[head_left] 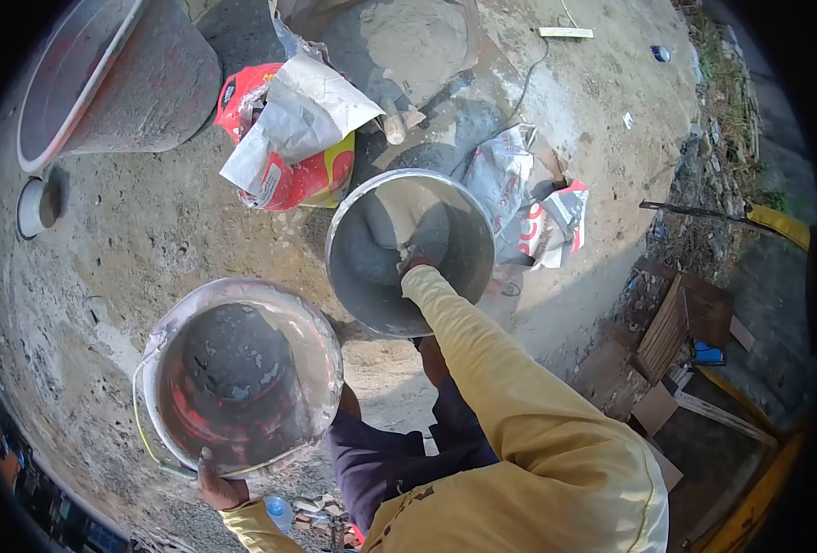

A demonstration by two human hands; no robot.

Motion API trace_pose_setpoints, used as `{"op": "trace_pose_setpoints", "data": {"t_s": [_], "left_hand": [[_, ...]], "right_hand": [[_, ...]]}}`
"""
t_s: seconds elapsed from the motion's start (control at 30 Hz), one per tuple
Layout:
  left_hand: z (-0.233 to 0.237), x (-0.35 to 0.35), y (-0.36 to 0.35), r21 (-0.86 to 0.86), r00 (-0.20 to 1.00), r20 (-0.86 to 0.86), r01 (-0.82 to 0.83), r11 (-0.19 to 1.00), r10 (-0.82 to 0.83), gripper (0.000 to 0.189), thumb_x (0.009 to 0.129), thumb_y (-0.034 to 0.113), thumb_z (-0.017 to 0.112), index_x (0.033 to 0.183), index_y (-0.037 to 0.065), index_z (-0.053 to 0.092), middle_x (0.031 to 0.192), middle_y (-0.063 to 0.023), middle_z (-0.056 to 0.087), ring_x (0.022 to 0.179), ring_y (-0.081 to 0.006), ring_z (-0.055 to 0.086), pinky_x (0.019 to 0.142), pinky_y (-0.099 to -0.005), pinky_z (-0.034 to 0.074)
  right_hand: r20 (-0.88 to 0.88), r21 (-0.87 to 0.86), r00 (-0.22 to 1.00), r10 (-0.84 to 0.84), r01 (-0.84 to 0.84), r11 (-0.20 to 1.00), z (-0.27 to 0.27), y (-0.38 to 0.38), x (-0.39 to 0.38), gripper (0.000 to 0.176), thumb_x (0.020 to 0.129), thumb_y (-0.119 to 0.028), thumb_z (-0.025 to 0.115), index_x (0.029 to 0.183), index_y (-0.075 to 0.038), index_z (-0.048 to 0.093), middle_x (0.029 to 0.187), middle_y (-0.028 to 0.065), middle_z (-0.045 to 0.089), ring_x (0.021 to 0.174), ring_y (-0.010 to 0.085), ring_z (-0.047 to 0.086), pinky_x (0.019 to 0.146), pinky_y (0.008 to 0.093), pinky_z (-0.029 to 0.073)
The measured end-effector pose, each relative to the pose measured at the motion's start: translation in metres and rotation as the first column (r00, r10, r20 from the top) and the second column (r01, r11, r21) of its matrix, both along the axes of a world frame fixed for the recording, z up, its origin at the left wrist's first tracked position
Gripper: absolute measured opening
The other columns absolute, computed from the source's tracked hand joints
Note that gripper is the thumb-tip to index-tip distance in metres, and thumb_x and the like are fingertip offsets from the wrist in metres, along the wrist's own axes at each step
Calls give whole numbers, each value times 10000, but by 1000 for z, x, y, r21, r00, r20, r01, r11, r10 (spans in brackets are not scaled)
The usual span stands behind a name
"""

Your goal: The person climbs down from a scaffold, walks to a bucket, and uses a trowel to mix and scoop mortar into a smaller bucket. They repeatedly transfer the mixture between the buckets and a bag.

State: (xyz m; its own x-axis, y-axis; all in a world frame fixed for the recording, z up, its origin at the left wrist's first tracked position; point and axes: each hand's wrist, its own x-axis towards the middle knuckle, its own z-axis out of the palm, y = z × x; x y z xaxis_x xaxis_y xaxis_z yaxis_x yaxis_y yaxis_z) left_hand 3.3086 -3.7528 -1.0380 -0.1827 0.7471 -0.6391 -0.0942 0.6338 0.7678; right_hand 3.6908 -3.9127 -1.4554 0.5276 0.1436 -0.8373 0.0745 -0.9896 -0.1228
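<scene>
My left hand [219, 488] grips the near rim of a grey-smeared bucket [313, 369], its thumb over the edge. The bucket is tipped so its mouth faces me; reddish streaks and grey residue coat the inside. A thin wire handle [141, 419] hangs at its left side. My right hand [415, 261] reaches into a second bucket [358, 290] standing to the right, with grey material [381, 235] inside. The fingers there look closed, but what they hold, if anything, is hard to make out. Part of this bucket's inside lies in shadow.
A large tub [141, 101] leans at upper left, near a small white container [35, 208]. Torn red and yellow paper sacks [288, 138] lie behind the buckets. Another torn sack [528, 198] is at right. An open sack of grey powder [408, 46] sits behind. Wooden boards [671, 323] lie at right.
</scene>
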Motion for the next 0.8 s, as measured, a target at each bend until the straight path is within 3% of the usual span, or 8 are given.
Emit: {"op": "trace_pose_setpoints", "data": {"t_s": [0.17, 0.23, 0.3, 0.37, 0.47, 0.57, 0.67, 0.8], "left_hand": [[26, 23, -4, 24, 999, -21, -30, 999, 30, 467, 806, 127, 638, 1222, -48, 517, 1089, -144, 612, 952, -255, 615, 834, -386, 518], [11, -7, -7, 46, 992, -103, 82, 996, -77, 446, 783, 111, 632, 1186, -56, 537, 1084, -145, 614, 954, -257, 616, 840, -381, 509], [6, -11, 15, 230, 664, -619, 663, 713, -418, 344, 771, 140, 647, 1059, -44, 602, 1024, -125, 636, 924, -234, 617, 812, -382, 500], [36, 17, 26, 98, 166, -962, 951, 294, -215, 259, 779, 169, 659, 952, -24, 659, 961, -105, 658, 890, -211, 618, 783, -385, 498], [30, 30, 40, 234, 612, -695, 688, 687, -377, 276, 767, 137, 661, 988, -28, 641, 964, -105, 655, 877, -212, 618, 779, -375, 498], [27, 43, 39, 64, 920, -217, 348, 935, -328, 304, 756, 106, 663, 1024, -33, 623, 966, -104, 652, 863, -213, 619, 774, -366, 499], [75, 75, 50, 99, 953, 215, 196, 976, -213, 380, 734, 9, 648, 1105, -35, 578, 986, -106, 641, 858, -221, 617, 779, -349, 499], [110, 100, 73, 163, 888, 310, 303, 939, -340, 389, 737, 80, 697, 1076, -67, 578, 922, -97, 645, 792, -189, 607, 740, -321, 502]], "right_hand": [[398, 232, 911, 108, -214, 949, 61, -20, -15, 283, 826, -232, 621, 1040, -69, 533, 1023, 138, 589, 869, 301, 578, 729, 370, 491], [115, 208, 976, 184, -205, 956, 146, -6, 0, 504, 770, -237, 666, 1229, -95, 514, 1249, 162, 481, 1204, 350, 460, 980, 427, 419], [298, 211, 881, 367, -436, 875, 140, -27, -2, 516, 759, -234, 658, 1242, -114, 520, 1253, 139, 470, 1200, 332, 444, 998, 410, 404], [337, 279, 908, 248, -348, 895, 187, -30, -2, 484, 755, -232, 660, 1192, -74, 522, 1230, 164, 498, 1168, 359, 485, 976, 434, 422], [418, 287, 853, 311, -449, 846, 273, -29, 2, 501, 775, -284, 643, 1216, -66, 550, 1216, 166, 513, 1181, 346, 459, 1024, 415, 378], [416, 261, 832, 367, -496, 828, 459, 20, -2, 520, 778, -301, 648, 1226, -65, 530, 1159, 163, 547, 1152, 364, 482, 1021, 436, 379], [490, 260, 804, 338, -505, 823, 531, 37, -15, 522, 784, -310, 643, 1233, -79, 509, 1186, 181, 558, 1170, 371, 490, 1031, 461, 366], [579, 183, 729, 365, -553, 813, 584, 57, -32, 520, 787, -277, 632, 1254, -103, 485, 1290, 220, 510, 1239, 387, 453, 1042, 479, 348]]}}
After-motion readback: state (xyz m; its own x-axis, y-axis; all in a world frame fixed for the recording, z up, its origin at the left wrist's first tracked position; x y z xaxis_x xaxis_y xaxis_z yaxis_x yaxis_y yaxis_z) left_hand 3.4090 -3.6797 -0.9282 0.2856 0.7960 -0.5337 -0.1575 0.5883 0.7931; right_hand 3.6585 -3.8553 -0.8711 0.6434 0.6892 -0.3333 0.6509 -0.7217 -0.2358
